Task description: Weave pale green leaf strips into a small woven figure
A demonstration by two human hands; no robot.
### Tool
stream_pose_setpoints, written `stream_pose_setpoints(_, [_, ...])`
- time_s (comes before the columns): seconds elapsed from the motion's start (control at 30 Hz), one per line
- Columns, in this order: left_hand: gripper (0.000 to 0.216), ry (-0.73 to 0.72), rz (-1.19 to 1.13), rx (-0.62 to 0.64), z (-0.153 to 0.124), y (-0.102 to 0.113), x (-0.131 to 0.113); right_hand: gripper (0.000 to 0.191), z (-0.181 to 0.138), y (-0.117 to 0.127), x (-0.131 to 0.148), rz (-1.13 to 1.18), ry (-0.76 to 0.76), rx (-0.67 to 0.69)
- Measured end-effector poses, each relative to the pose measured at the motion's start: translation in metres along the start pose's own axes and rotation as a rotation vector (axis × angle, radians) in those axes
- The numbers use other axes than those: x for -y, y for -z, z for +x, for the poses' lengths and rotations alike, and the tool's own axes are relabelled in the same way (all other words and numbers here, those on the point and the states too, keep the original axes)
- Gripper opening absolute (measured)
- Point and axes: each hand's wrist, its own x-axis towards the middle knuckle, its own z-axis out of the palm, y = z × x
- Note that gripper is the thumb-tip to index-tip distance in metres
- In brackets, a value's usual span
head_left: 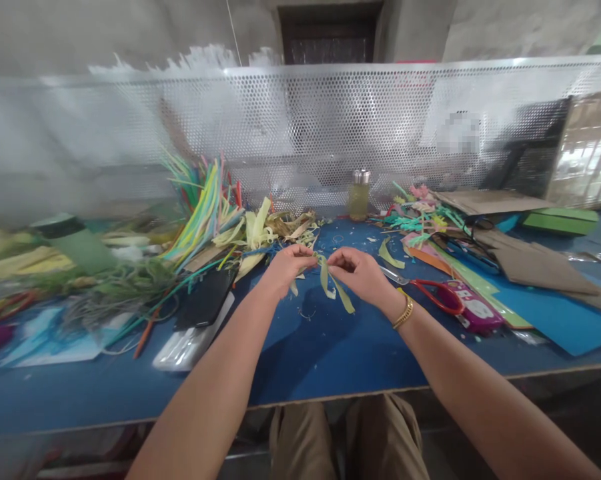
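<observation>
Above the middle of the blue table, both my hands pinch a pale green strip of dried husk point(325, 277), whose loose ends hang down between them. My left hand point(291, 268) grips it near its upper end, thumb against fingertips. On the other side my right hand point(355, 272), with a gold bracelet point(403, 312) at the wrist, has its fingers closed on the same piece. A single husk strip point(391, 253) lies on the table beyond my right hand. Red-handled scissors point(437, 297) rest just right of my right wrist, their blades partly hidden.
Pipe cleaners point(205, 210) and a husk pile point(257, 227) stand at the back left. A black phone point(205, 298) lies left of my arm. A glass bottle point(359, 195) stands by the perforated metal screen point(325, 127). Cardboard point(540, 263) and blue paper point(555, 320) cover the right.
</observation>
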Motion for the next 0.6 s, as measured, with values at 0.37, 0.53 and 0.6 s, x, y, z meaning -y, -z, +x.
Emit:
stream_pose_setpoints(0.37, [0.010,0.028,0.098,-0.002,0.0000,-0.0001,0.0026,0.036,-0.0029,-0.0022,0.0065,-0.091,0.093,0.093])
stream_pose_setpoints(0.53, [0.009,0.073,0.105,0.133,-0.0037,0.0001,-0.0006,0.035,-0.0061,-0.0034,0.0080,-0.414,0.209,0.096])
stream_pose_setpoints(0.6, [0.009,0.087,0.124,0.176,-0.0037,0.0013,0.0004,0.031,-0.0064,-0.0028,0.0093,-0.462,0.250,0.087])
